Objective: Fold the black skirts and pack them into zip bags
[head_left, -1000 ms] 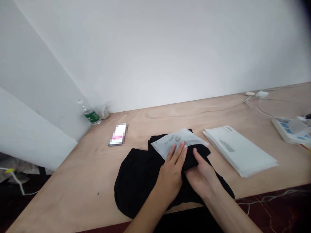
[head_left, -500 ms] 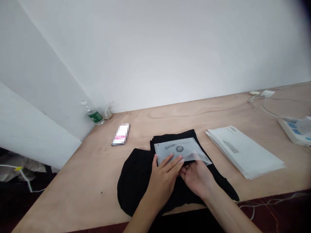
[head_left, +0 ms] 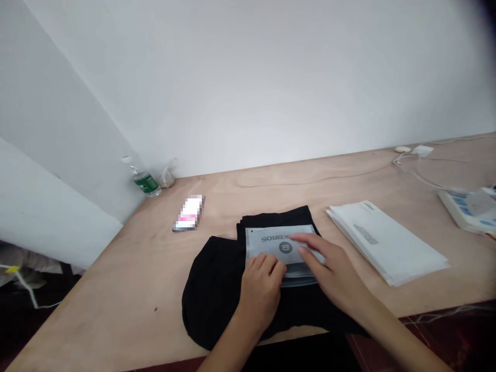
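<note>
A frosted plastic pouch (head_left: 267,247) with dark lettering and a round logo lies flat on a black folded garment (head_left: 211,292). My left hand (head_left: 262,292) has its fingers curled over the pouch's near left part, gripping it there. Across the pouch's right side reaches my right hand (head_left: 335,271), thumb and fingers apart, its fingertips at or just above the plastic. The pouch's near edge shows between my hands. Part of the garment is hidden under the pouch and my arms.
Right of the garment lies a stack of white plastic bags (head_left: 387,243). A phone (head_left: 189,213), a water bottle (head_left: 146,183) and a small knotted bag (head_left: 167,178) are on the left. A power strip (head_left: 467,209) and cables (head_left: 420,178) sit at the right.
My right hand has come out from under the pouch's near edge and moved over its right side. The pouch's raised near edge now lies flatter. My left hand's fingers have curled in.
</note>
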